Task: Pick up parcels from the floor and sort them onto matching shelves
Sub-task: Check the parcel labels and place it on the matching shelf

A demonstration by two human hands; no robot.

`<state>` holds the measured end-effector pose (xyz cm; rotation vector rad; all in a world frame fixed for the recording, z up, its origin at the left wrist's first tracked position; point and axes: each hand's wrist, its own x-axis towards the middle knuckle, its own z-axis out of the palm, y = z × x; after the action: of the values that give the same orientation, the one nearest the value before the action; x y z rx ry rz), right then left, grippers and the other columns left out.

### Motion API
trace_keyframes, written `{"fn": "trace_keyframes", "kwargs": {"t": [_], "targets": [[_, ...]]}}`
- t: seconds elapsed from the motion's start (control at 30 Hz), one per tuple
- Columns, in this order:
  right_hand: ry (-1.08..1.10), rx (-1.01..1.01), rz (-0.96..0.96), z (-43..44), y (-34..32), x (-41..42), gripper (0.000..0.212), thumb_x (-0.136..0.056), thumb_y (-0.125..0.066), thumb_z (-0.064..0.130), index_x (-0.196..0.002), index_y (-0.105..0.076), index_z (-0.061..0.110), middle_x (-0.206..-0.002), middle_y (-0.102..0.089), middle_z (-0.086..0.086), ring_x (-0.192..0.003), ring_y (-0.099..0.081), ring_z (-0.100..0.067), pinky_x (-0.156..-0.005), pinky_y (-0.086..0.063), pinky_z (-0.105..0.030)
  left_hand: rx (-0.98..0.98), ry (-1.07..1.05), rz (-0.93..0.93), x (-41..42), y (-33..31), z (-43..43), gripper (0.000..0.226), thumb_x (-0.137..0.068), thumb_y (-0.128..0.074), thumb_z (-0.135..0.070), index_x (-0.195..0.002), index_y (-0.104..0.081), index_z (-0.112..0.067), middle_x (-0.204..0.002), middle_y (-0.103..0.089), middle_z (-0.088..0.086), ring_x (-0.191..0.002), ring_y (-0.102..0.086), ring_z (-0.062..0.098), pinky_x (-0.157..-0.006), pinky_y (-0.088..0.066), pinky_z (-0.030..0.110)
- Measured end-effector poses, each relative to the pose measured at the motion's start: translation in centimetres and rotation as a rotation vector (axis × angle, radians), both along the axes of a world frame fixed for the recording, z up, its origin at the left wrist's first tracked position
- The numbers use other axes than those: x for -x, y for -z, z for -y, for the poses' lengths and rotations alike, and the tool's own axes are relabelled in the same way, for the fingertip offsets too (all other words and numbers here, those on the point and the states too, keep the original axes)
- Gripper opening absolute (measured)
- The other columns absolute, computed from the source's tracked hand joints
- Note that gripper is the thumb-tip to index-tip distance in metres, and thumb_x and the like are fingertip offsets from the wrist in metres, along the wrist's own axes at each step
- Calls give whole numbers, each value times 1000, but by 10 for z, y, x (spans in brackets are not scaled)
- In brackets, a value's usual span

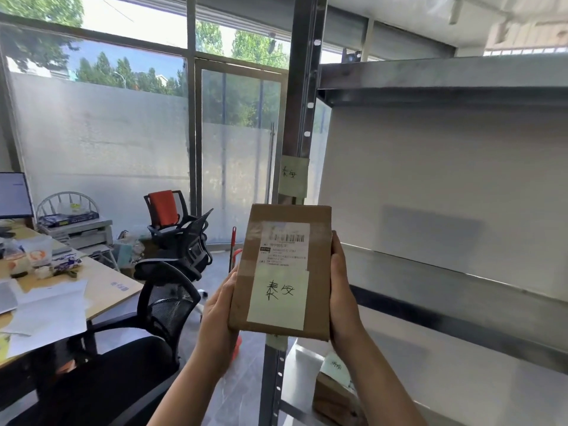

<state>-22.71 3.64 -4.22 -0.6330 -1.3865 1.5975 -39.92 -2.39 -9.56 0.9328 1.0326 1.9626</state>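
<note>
A brown cardboard parcel point(319, 265) is held upright in front of me, with a white shipping label and a pale green note with handwritten characters on its face. My left hand point(216, 315) grips its left edge and my right hand point(342, 290) its right edge. Right behind the parcel stands the metal shelf post point(302, 96), bearing a pale green tag point(293, 176) with similar handwriting. To the right is the middle shelf board point(461, 290), bare. Another brown parcel point(332, 398) with a green note lies on the lower shelf point(491, 404), partly hidden by my right forearm.
The top shelf point(445, 78) spans the upper right. Black office chairs point(169, 302) and a wooden desk point(101, 290) with papers crowd the left. A red-handled mop point(232, 247) leans behind the parcel. Glass windows and a door point(236, 142) close the back.
</note>
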Motion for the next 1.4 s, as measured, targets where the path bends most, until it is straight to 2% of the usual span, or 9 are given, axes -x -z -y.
{"fn": "trace_keyframes", "kwargs": {"t": [0.2,0.4,0.53,0.6,0.8,0.9,1.07,1.27,1.4], "targets": [[55,-60,-63,0,4,16,36,-107,-19,47,-125,-49,54,-111,-76,16,-97,-75,-3,-73,-61,-21,-10,35,-16,16,-3,-1,40,-104,-46,-33,-133,-69,-17,-128,-74,13,-120,-68,32,-102,-50,50],[140,-55,-75,5,4,17,43,-105,-22,53,-135,-51,46,-128,-72,0,-106,-74,-14,-85,-61,-31,-14,110,-94,22,-1,-3,47,-104,-47,-38,-137,-62,-9,-123,-73,23,-90,-74,31,-66,-61,32],[198,-93,-100,11,0,14,44,-105,-24,52,-145,-41,49,-137,-66,1,-118,-69,-17,-100,-55,-43,-31,144,-108,20,-5,-4,49,-106,-44,-37,-143,-58,-8,-129,-73,17,-118,-70,34,-88,-60,36],[227,-124,-107,13,-3,6,45,-106,-24,51,-149,-36,49,-140,-64,3,-122,-66,-18,-104,-53,-45,-40,167,-112,12,-11,-5,44,-110,-38,-29,-143,-59,-8,-124,-76,13,-118,-71,33,-83,-62,30],[345,-154,-96,14,-17,-37,47,-106,-26,51,-149,-42,41,-120,-75,7,-106,-74,-12,-80,-61,-29,-73,269,-103,-31,-31,-15,41,-106,-42,-27,-140,-62,-17,-111,-81,3,-93,-78,14,-68,-62,24],[397,-169,-124,11,-27,-56,41,-106,-29,47,-140,-51,40,-111,-78,10,-101,-75,-10,-72,-61,-23,-95,293,-84,-49,-41,-23,49,-92,-49,-42,-136,-66,-26,-122,-78,7,-105,-76,22,-75,-63,28],[464,-133,-124,-9,-38,-83,46,-106,-31,48,-144,-52,33,-110,-79,7,-96,-76,-10,-68,-62,-21,-89,339,-135,-71,-60,-52,36,-107,-41,-27,-132,-67,-20,-102,-82,1,-91,-79,16,-69,-63,24],[517,-64,-110,-47,-48,-103,41,-105,-36,53,-139,-55,42,-113,-78,7,-99,-76,-12,-79,-62,-29,1,352,-151,-95,-74,-88,36,-109,-40,-30,-129,-69,-23,-107,-82,-1,-102,-78,19,-78,-60,27],[540,15,-81,-73,-50,-109,43,-103,-38,55,-134,-61,36,-109,-79,3,-107,-74,-20,-87,-58,-36,96,352,-154,-106,-81,-113,33,-109,-40,-32,-109,-73,-25,-91,-83,-3,-89,-79,18,-74,-59,30]]}}
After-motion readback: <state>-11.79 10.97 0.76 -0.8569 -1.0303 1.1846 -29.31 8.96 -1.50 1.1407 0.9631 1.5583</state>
